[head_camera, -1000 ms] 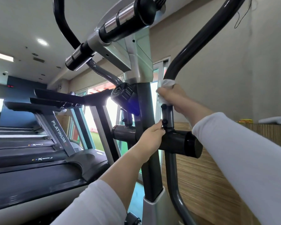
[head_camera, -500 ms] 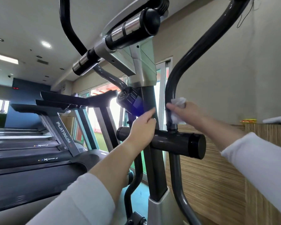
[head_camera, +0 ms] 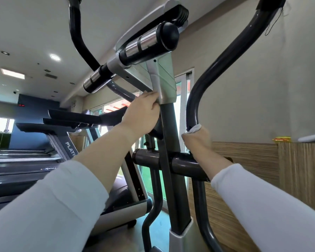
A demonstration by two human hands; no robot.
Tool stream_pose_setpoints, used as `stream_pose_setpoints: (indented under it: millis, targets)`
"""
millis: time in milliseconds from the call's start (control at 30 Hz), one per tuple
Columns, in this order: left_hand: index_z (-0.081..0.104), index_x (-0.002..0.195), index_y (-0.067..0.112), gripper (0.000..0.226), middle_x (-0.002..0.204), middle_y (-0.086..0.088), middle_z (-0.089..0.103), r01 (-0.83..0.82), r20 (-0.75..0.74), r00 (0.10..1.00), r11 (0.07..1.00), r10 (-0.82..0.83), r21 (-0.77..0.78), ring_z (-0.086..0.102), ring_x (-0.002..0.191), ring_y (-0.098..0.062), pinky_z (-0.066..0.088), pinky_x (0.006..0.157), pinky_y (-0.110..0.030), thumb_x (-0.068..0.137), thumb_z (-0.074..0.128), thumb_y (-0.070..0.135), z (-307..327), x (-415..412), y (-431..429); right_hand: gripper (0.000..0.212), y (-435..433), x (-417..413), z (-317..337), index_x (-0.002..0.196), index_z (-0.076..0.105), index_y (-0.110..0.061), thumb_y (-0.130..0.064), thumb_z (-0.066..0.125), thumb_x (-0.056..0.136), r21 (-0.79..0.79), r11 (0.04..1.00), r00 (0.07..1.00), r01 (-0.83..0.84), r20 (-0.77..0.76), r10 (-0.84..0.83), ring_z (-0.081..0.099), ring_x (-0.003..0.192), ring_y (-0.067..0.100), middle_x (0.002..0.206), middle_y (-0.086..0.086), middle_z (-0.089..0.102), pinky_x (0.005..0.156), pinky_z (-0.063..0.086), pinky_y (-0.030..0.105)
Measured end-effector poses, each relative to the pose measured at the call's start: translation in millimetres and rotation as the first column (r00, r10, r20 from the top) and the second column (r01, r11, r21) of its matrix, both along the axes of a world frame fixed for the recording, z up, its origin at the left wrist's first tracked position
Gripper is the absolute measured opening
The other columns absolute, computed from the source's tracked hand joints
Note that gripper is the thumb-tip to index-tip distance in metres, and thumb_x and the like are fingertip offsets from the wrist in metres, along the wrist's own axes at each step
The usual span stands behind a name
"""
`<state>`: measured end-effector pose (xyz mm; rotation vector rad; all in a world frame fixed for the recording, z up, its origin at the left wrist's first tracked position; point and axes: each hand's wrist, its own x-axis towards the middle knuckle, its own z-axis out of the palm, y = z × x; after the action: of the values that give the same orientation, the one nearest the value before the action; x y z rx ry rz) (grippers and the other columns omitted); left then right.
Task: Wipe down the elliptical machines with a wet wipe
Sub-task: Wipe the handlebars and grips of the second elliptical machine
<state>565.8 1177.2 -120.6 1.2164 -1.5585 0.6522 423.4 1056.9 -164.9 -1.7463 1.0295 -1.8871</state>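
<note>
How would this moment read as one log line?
left hand: grips post | right hand: wraps wipe round handlebar | step: wiping handlebar

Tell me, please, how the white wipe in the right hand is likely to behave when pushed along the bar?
Probably floppy: the wipe bunches in folds above the right hand gripping it round the black bar. Likely light: only a small tuft shows. The glossy bar suggests it should slide easily.

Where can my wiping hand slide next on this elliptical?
Upward: the curved black swing arm is bare above your right hand, between the beige wall and dark centre post. Crowded below at the black horizontal pivot tube and around your left hand.
</note>
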Motion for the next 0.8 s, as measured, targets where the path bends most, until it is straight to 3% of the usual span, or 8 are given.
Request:
stream_pose_setpoints:
  millis: [133,200,300,433,533,633,700,800]
  targets:
    - [0.052,0.13,0.006,0.037,0.131,-0.012,0.054,-0.003,-0.118,0.993,0.993,0.017,0.121,0.047,0.124,-0.029,0.034,0.097,-0.027,0.1,0.033,0.013,-4,1,-5,0.026,0,-8,8,0.057,0.039,-0.015,-0.001,0.059,0.067,0.11,0.991,0.989,-0.07,-0.125,0.084,0.042,0.05,0.02,0.057,0.008,0.042,0.046,0.036,0.021]
    - [0.046,0.138,0.01,0.04,0.143,-0.009,0.047,0.005,-0.144,0.99,0.991,0.015,0.135,0.041,0.133,-0.026,0.03,0.106,-0.029,0.101,0.032,0.018,-11,2,-11,0.022,-1,-14,15,0.062,0.042,-0.013,-0.004,0.062,0.065,0.262,0.958,0.956,-0.119,-0.23,0.181,0.043,0.05,0.02,0.06,0.01,0.044,0.046,0.036,0.018]
    - [0.033,0.148,0.015,0.046,0.155,-0.002,0.031,0.031,-0.189,0.982,0.992,-0.007,0.12,0.027,0.143,-0.02,0.017,0.11,-0.021,0.104,0.031,0.025,-14,1,-14,0.019,-6,-17,22,0.068,0.049,-0.011,-0.008,0.064,0.057,0.362,0.92,0.93,-0.15,-0.264,0.255,0.051,0.061,0.024,0.071,0.016,0.051,0.055,0.041,0.032]
    - [0.022,0.151,0.011,0.048,0.159,-0.004,0.019,-0.032,-0.143,0.988,0.991,0.051,0.132,0.015,0.147,-0.015,0.009,0.111,-0.018,0.105,0.028,0.023,-16,-3,-18,0.023,0,-9,11,0.064,0.045,-0.014,-0.001,0.059,0.075,0.174,0.985,0.978,-0.014,-0.202,0.049,0.046,0.053,0.017,0.065,0.002,0.048,0.034,0.03,0.01]
    - [0.019,0.151,0.01,0.049,0.16,-0.002,0.017,-0.087,-0.113,0.989,0.989,0.101,0.12,0.011,0.147,-0.012,0.005,0.11,-0.016,0.105,0.027,0.022,-17,-2,-24,0.034,0,4,2,0.064,0.042,-0.023,0.0,0.06,0.08,-0.035,0.993,0.992,0.114,-0.058,-0.116,0.048,0.06,0.012,0.066,-0.009,0.045,0.042,0.028,0.017]
    - [0.022,0.151,0.01,0.049,0.159,-0.003,0.02,-0.073,-0.144,0.986,0.994,0.085,0.086,0.013,0.147,-0.014,0.008,0.114,-0.021,0.104,0.028,0.023,-19,-5,-25,0.033,-7,4,4,0.062,0.042,-0.022,-0.001,0.063,0.078,-0.013,0.998,0.997,0.066,-0.04,-0.066,0.046,0.057,0.007,0.066,-0.008,0.047,0.047,0.029,0.017]
    - [0.03,0.149,0.01,0.046,0.157,-0.004,0.027,-0.045,-0.192,0.98,0.999,0.045,0.006,0.019,0.146,-0.017,0.012,0.118,-0.028,0.104,0.029,0.022,-25,-13,-21,0.032,-6,-8,11,0.061,0.046,-0.02,-0.017,0.072,0.08,0.047,0.999,0.978,0.015,-0.207,-0.005,0.049,0.056,0.007,0.065,-0.006,0.051,0.048,0.033,0.018]
    - [0.045,0.141,0.011,0.041,0.143,-0.003,0.046,0.034,-0.285,0.956,0.991,-0.07,-0.131,0.035,0.137,-0.017,0.02,0.118,-0.032,0.103,0.032,0.019,-36,-25,-14,0.045,15,-38,27,0.061,0.055,-0.016,-0.052,0.063,0.087,0.134,0.99,0.743,0.044,-0.666,0.057,0.051,0.063,0.01,0.067,-0.002,0.053,0.06,0.038,0.022]
